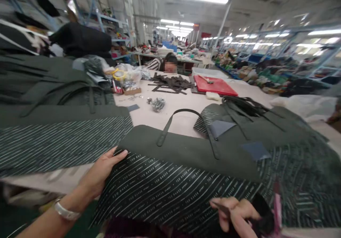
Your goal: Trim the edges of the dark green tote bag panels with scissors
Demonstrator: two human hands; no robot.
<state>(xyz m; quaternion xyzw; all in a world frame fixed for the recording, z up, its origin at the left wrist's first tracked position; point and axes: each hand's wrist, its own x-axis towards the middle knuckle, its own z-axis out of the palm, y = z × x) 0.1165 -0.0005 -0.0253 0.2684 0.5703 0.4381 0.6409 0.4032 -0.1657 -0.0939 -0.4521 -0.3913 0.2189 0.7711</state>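
Observation:
My left hand (pixel 105 169) grips the left edge of a bag panel (pixel 183 156), thumb on top and fingers partly hidden. The panel is dark green above and black below, with white stripes and small lettering. A strap handle (pixel 186 111) arches from its plain upper part. My right hand (pixel 237 215) is over the lower right of the striped fabric. Its fingers are closed around a small dark, pointed thing (pixel 221 207) whose kind I cannot make out. Blue-grey patches (pixel 255 150) lie by the panel's right side.
Stacks of similar bag pieces lie left (pixel 53 114) and right (pixel 290 131). Shiny metal parts (pixel 158 104), dark strips (pixel 173 83), a red tray (pixel 215 85) and yellow-handled scissors (pixel 119 74) are farther back. A person (pixel 169 61) is across the table (pixel 144 115).

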